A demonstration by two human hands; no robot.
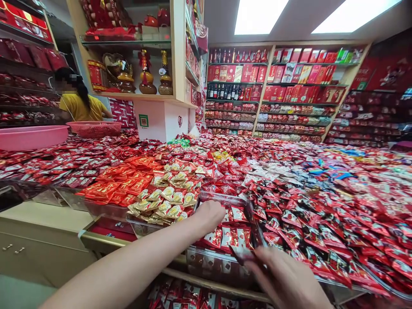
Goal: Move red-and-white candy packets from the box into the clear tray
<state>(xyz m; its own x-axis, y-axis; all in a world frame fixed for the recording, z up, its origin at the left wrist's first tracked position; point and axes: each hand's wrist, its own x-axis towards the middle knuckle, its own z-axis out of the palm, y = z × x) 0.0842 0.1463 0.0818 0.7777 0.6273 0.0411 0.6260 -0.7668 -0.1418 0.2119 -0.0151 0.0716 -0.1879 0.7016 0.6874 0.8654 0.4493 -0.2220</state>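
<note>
Left hand (210, 214) curled into clear tray (222, 266), right hand (283, 279) fingers pinching a red sweet packet (241, 253)

I see a big shop counter (45, 219) covered all over with red candy packets (322, 201). A heap of gold candies (170, 193) sits near the front, beside flat orange-red packets (116, 184). A clear plastic bin (222, 262) holds more red candies. Two pink baskets (93, 128) rest at the far left.
</note>
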